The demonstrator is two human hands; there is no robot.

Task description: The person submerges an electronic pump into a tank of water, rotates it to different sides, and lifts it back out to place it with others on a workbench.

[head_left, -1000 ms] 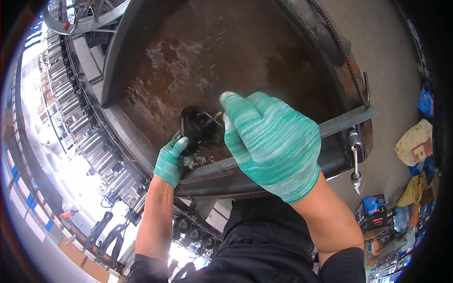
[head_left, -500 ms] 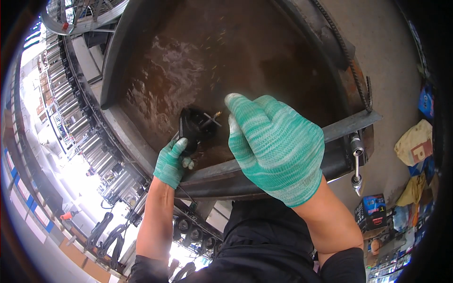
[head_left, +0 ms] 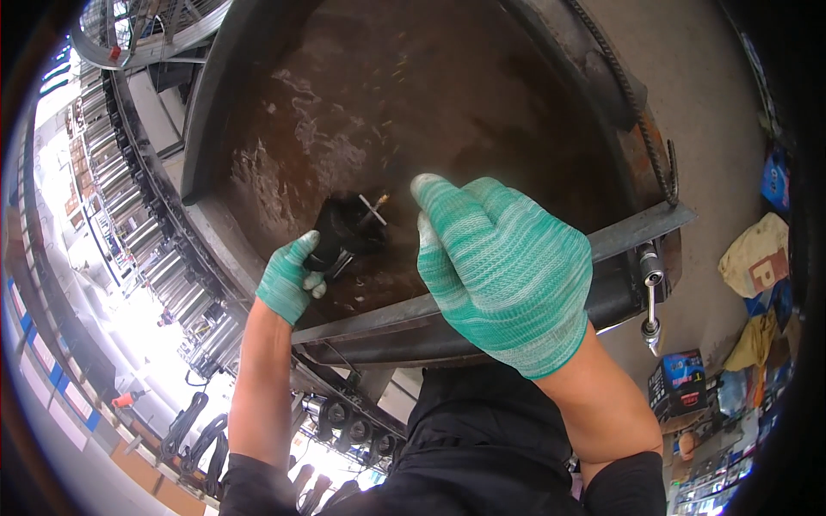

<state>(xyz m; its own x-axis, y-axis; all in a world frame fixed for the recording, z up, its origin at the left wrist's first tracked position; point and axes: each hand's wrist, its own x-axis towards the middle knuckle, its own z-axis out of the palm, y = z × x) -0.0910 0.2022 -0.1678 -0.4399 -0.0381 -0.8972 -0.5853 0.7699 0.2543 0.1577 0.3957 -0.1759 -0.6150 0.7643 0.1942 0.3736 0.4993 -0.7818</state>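
My left hand [head_left: 288, 279], in a green-and-white knit glove, grips the lower end of a black cup-shaped part [head_left: 342, 225] with its thumb on top. A thin metal crossbar and a small brass-coloured tip stick out from the part's far right side. It is held tilted above brown, murky water [head_left: 482, 103] in a dark tank. My right hand [head_left: 508, 271], gloved alike, hangs to the right, over the tank's near metal rim [head_left: 387, 316]. Its fingers are curled together with the thumb beside them; whatever they hold, if anything, is hidden. It does not touch the black part.
A ratchet wrench [head_left: 650, 297] hangs by the rim at the right, below a bent steel rod [head_left: 672, 172]. Left of the tank runs a roller conveyor [head_left: 120, 172]. On the floor at right are a dark box [head_left: 677, 384] and a cloth sack [head_left: 755, 262].
My left hand has moved a little left and up with the black part, turning it so a shiny metal piece shows underneath. My right hand has stayed in place.
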